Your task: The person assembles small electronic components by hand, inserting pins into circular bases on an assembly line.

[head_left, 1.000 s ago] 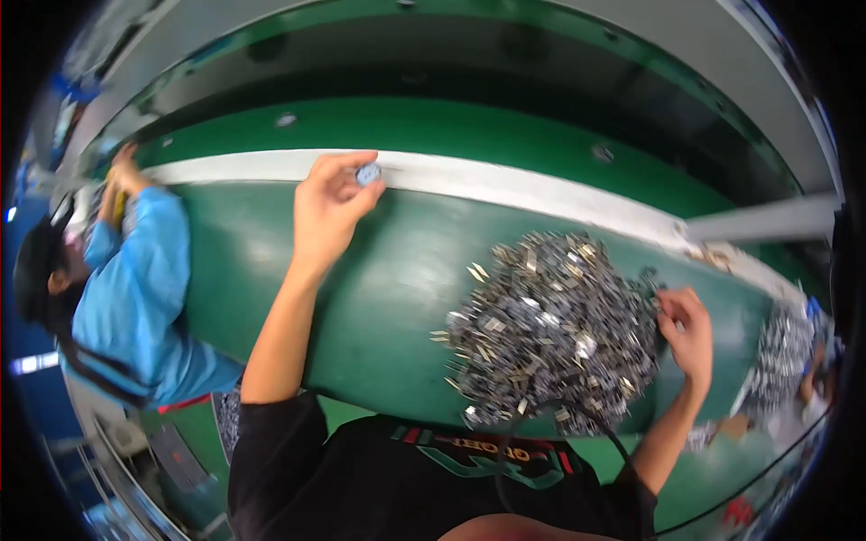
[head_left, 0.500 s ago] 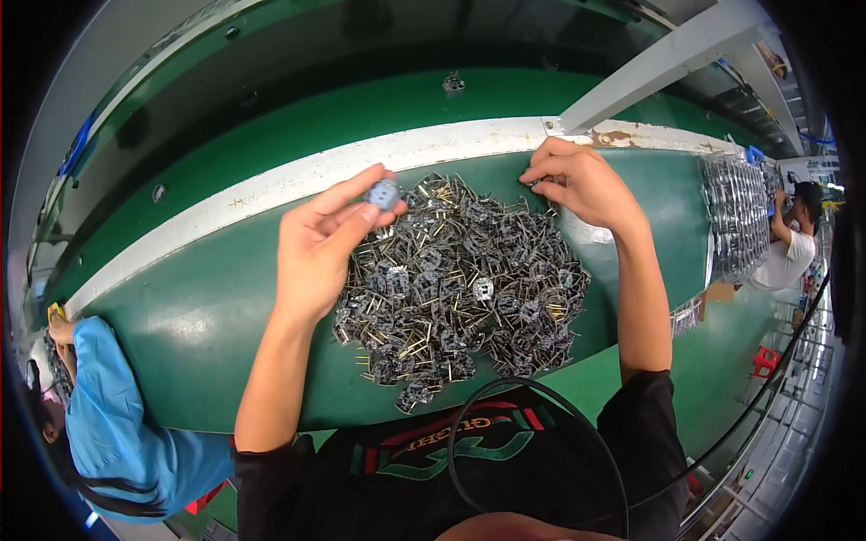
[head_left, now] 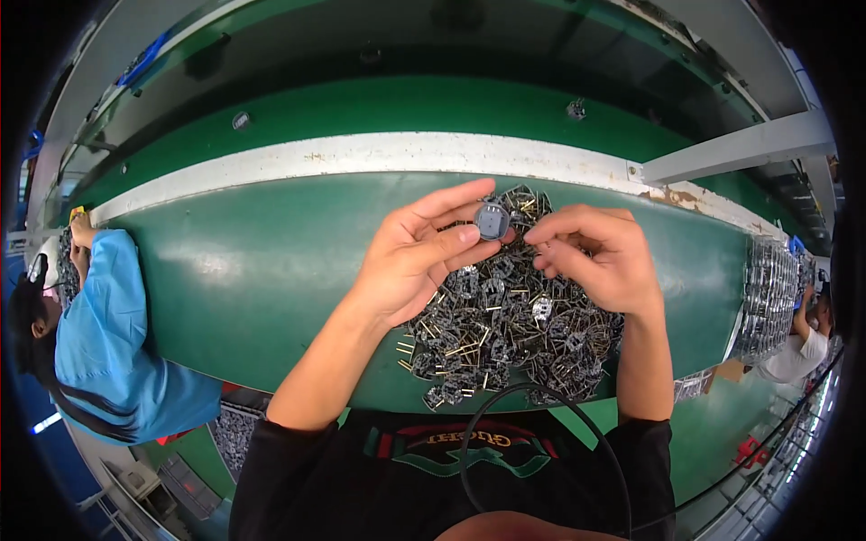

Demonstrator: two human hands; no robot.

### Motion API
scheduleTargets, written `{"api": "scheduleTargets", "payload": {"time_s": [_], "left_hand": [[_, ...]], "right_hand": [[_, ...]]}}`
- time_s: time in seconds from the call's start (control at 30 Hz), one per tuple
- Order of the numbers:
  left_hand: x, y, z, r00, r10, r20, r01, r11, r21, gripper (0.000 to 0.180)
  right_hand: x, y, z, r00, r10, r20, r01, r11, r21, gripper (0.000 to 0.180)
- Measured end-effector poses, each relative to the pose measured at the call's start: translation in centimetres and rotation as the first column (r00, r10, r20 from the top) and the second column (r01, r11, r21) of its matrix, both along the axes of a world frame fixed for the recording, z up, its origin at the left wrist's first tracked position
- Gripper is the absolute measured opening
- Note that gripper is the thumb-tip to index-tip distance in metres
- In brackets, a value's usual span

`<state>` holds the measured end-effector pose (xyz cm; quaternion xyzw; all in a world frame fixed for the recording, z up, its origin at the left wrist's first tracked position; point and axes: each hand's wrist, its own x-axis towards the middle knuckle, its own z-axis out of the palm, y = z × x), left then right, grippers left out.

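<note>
Between the thumb and fingers of my left hand (head_left: 406,257) is a small rounded grey plastic plug part (head_left: 492,221), its slotted face turned up. Close on its right, my right hand (head_left: 603,261) has thumb and forefinger pinched together. Whatever lies in that pinch is too small to make out, and a narrow gap separates the fingertips from the grey part. Below both hands spreads a heap of black plug parts with metal pins (head_left: 492,334), some brass-coloured and some silvery. My right hand covers part of the heap's far side.
The heap lies on a green worktable (head_left: 234,298). Beyond a white rail (head_left: 361,151) runs a green conveyor belt (head_left: 406,108) carrying scattered parts. A metal beam (head_left: 740,149) slants at right, near stacked clear trays (head_left: 765,298). Co-workers sit at both sides. A black cable (head_left: 600,442) loops before me.
My right hand has come in from the heap's far right edge toward the grey part. The left hand still holds that part, now closer to the right hand. The view has shifted.
</note>
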<state>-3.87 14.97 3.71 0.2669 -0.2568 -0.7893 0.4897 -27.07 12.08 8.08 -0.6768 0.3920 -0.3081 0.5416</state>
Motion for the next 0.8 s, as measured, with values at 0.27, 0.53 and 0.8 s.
{"api": "scheduleTargets", "payload": {"time_s": [0.27, 0.53, 0.8], "left_hand": [[-0.7, 0.3, -0.6, 0.996, 0.079, -0.034, -0.081, 0.996, -0.044, 0.045], [-2.1, 1.6, -0.9, 0.953, 0.23, 0.195, -0.178, 0.951, -0.253, 0.045], [-1.9, 1.7, -0.1, 0.928, 0.237, 0.287, -0.159, 0.95, -0.268, 0.043]], "right_hand": [[3.0, 0.8, -1.1, 0.974, -0.196, 0.111, 0.224, 0.891, -0.394, 0.016], [4.2, 2.0, -1.2, 0.926, -0.378, 0.005, 0.292, 0.706, -0.645, 0.016], [4.4, 1.7, -2.1, 0.931, -0.364, -0.026, 0.205, 0.581, -0.788, 0.02]]}}
